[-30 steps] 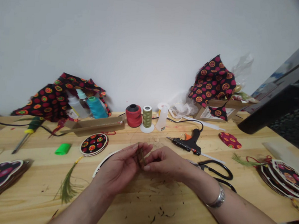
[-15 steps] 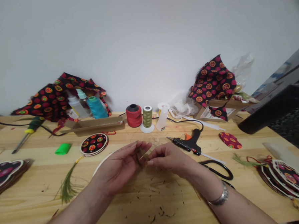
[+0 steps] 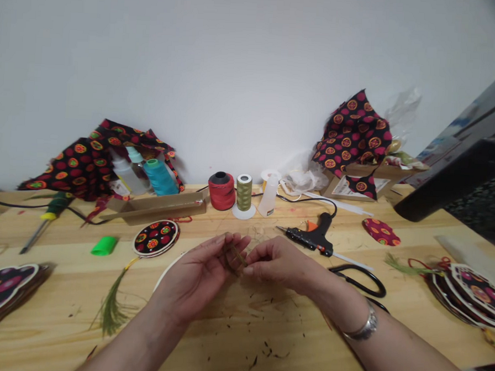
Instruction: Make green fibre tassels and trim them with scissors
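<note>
Between my two hands, above the middle of the wooden table, is a small bundle of olive-green thread (image 3: 236, 257). My left hand (image 3: 203, 272) is turned palm up, its curled fingers and thumb holding the looped strands. Thumb and forefinger of my right hand (image 3: 274, 263) pinch the same thread from the other side. Partly hidden behind my left hand is a pale round edge (image 3: 166, 270). Left of it lies a round fabric-covered piece (image 3: 155, 238) with a green tassel (image 3: 114, 308).
Behind the hands stand a red thread cone (image 3: 222, 191), an olive thread spool (image 3: 244, 193) and a white bottle (image 3: 269, 196). A black glue gun (image 3: 311, 236) and black-handled scissors (image 3: 361, 280) lie to the right. Stacked fabric pieces (image 3: 478, 292), a screwdriver (image 3: 41, 227) and a green cap (image 3: 104, 246) flank them.
Both hands stay almost in place. The thread between the fingers has shifted slightly and its loop looks a little different.
</note>
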`<state>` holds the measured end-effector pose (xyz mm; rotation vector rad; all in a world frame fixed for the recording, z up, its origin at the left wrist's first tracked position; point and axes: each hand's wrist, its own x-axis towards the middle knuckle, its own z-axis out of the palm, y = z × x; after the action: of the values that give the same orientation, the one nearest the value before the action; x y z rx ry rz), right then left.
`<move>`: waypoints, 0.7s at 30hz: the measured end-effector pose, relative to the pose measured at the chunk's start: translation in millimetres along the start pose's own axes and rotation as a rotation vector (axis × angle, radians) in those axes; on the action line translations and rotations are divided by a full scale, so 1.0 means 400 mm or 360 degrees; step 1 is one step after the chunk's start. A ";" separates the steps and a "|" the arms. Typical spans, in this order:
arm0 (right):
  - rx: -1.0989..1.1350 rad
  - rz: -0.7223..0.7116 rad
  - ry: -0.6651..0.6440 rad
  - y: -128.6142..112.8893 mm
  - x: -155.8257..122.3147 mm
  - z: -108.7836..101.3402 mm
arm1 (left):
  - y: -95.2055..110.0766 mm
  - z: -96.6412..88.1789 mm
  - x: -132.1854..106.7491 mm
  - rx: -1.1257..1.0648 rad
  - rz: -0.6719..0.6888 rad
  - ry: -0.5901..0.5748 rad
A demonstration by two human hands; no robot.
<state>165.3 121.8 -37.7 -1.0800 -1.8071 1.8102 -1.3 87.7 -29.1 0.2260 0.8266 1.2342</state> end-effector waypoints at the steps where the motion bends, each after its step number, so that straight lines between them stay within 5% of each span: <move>1: -0.0003 0.0006 0.0006 -0.002 0.000 0.000 | 0.000 0.000 0.000 0.0000 0.0002 0.0000; 21: -0.0002 0.0040 0.0049 -0.006 -0.005 -0.004 | 0.003 0.006 -0.003 -0.0028 0.0047 0.0015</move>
<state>167.1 121.9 -34.6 -1.1298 -1.7846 1.7974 -0.6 87.9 -26.2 0.2189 0.8230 1.2708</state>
